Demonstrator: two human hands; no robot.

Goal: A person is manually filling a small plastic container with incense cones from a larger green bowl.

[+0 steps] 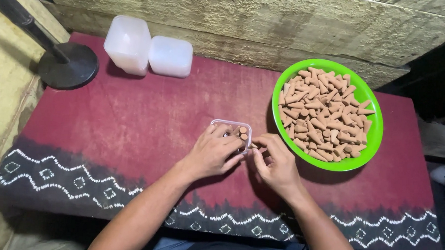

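While half-filled, clear box (231, 125) with cones (243, 133)

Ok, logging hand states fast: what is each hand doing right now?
Left hand: closed around the small clear container.
Right hand: fingertips pinched beside the container; what it holds cannot be told.

This is looking like a small home workshop for hand packing. A low worktop is wearing a maroon cloth (131, 130) with a white zigzag hem, and it is sitting against a rough, bare wall (268, 21). A green bowl (376, 133) is holding a heap of clay-brown cones (324, 115) at the right. Empty plastic tubs (147, 52) are waiting at the far left, beside a lamp stand (68, 66).
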